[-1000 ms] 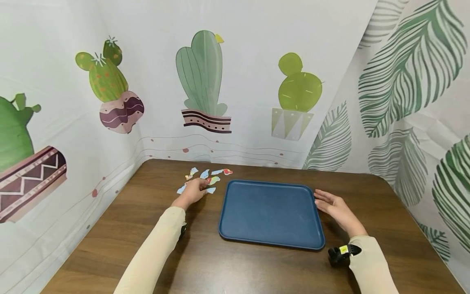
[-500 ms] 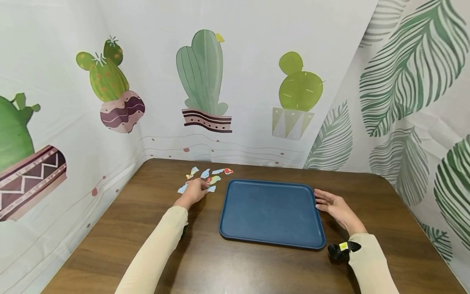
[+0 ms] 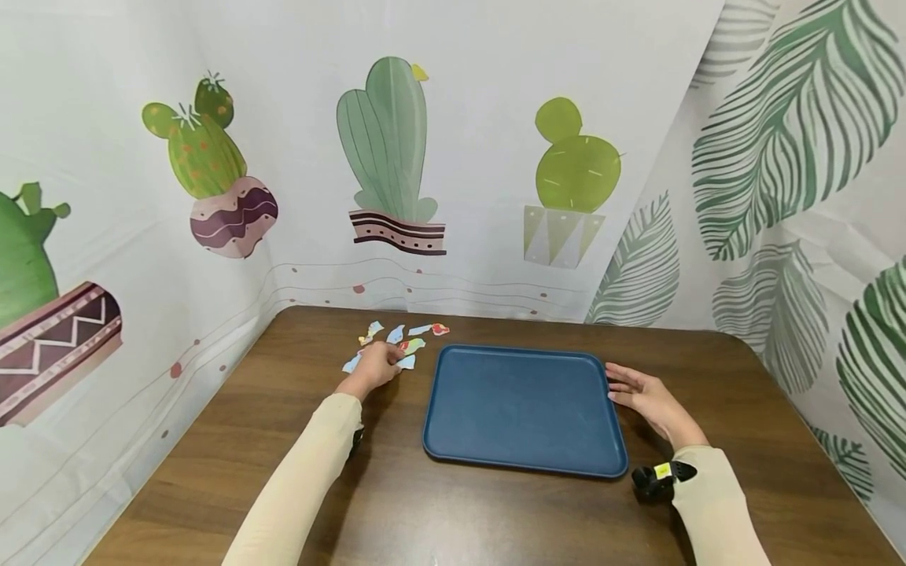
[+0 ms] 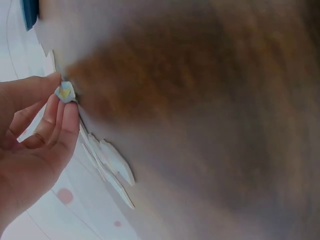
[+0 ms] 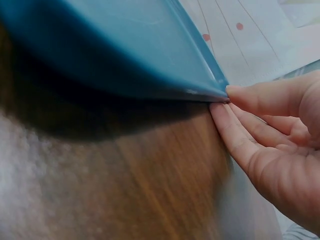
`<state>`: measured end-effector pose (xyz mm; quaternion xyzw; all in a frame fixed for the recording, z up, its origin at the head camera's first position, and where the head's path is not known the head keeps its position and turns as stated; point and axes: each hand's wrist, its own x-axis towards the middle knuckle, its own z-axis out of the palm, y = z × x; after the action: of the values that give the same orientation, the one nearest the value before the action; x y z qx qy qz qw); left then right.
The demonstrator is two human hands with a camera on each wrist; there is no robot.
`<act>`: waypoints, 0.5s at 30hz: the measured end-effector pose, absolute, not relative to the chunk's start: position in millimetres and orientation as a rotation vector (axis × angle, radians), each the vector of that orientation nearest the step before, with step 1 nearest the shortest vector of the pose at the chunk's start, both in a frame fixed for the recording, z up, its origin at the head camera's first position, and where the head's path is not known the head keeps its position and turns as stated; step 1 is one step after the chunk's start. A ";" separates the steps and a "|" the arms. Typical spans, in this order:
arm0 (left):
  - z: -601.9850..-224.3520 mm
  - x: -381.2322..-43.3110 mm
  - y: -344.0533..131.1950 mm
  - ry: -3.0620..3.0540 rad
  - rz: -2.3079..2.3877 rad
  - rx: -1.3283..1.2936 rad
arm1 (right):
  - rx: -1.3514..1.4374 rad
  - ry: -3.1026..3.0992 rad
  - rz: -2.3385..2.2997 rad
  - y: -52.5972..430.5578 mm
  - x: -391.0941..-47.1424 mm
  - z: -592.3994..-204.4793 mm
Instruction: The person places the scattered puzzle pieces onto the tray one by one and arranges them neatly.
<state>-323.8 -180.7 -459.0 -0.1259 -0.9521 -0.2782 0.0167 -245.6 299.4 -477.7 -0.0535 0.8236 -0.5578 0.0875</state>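
Note:
In the head view my left hand (image 3: 374,366) is over a scatter of small cut pieces left of the tray. The left wrist view shows its thumb and fingertips pinching one small light-blue puzzle-like piece (image 4: 65,92) with a yellow patch. More thin pieces (image 4: 112,162) lie beyond, seen edge-on. Among the scatter are a red piece (image 3: 440,329) and a green-and-red piece (image 3: 412,346); the hand hides part of the group. At the right edge of the blue tray (image 3: 524,413) is my right hand (image 3: 651,401). Its fingertips hold the rim (image 5: 200,92) between them in the right wrist view.
The brown wooden table (image 3: 396,503) carries the tray and pieces. A white cloth (image 3: 481,141) printed with cacti and leaves hangs behind and beside it. A black wrist camera (image 3: 654,483) sits under my right sleeve.
Both hands and the tray stay almost where they were. My left fingers shift only slightly at the pieces. The head view tilts a little.

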 end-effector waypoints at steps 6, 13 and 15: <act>-454.1 -323.9 -183.0 -2.963 -0.999 -0.357 | -0.169 2.440 -1.666 300.6 -246.5 -476.6; -457.4 -326.1 -186.2 -2.948 -1.309 -0.282 | -0.150 2.421 -1.672 300.1 -245.8 -476.6; -457.7 -326.5 -186.1 -2.934 -1.399 -0.256 | -0.140 2.416 -1.676 300.0 -246.0 -476.8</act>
<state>-326.5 -186.1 -457.7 -0.0785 -0.8983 -0.4283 -0.0594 -246.0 300.0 -476.8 -0.0475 0.8167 -0.5665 0.0986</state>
